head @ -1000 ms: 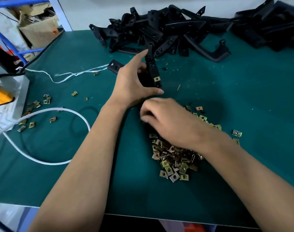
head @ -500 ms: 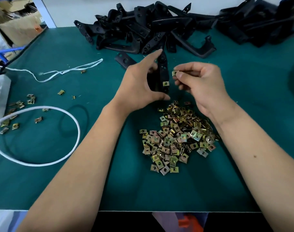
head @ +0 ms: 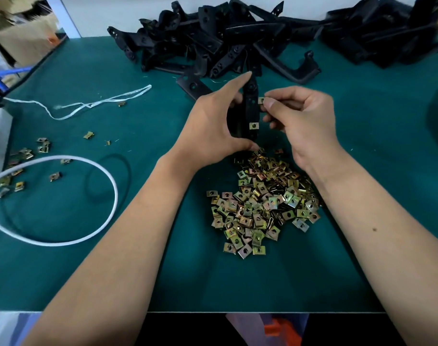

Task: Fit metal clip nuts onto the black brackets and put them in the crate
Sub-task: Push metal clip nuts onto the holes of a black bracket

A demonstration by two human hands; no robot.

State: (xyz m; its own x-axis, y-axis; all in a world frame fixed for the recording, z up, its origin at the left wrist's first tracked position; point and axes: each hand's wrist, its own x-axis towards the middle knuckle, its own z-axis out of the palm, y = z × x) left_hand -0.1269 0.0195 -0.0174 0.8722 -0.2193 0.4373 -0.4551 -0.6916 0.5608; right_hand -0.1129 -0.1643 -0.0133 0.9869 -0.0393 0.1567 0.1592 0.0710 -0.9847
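Observation:
My left hand (head: 213,128) holds a black bracket (head: 250,108) upright above the green table, thumb at its lower end and forefinger at its top. One brass-coloured clip nut (head: 254,126) sits fitted on the bracket's lower part. My right hand (head: 303,121) pinches a second clip nut (head: 261,100) between thumb and forefinger, right against the bracket's right edge near its upper part. A heap of loose clip nuts (head: 260,203) lies below both hands. No crate is in view.
A big pile of black brackets (head: 238,38) stretches along the table's far edge. A white cable loop (head: 88,233), a white string (head: 93,103) and scattered clip nuts (head: 20,168) lie at the left. A cardboard box (head: 23,33) stands beyond the left corner.
My right hand left the nut heap with one clip nut, rose to the bracket, and now holds the nut at its right edge. The left hand kept the bracket upright.

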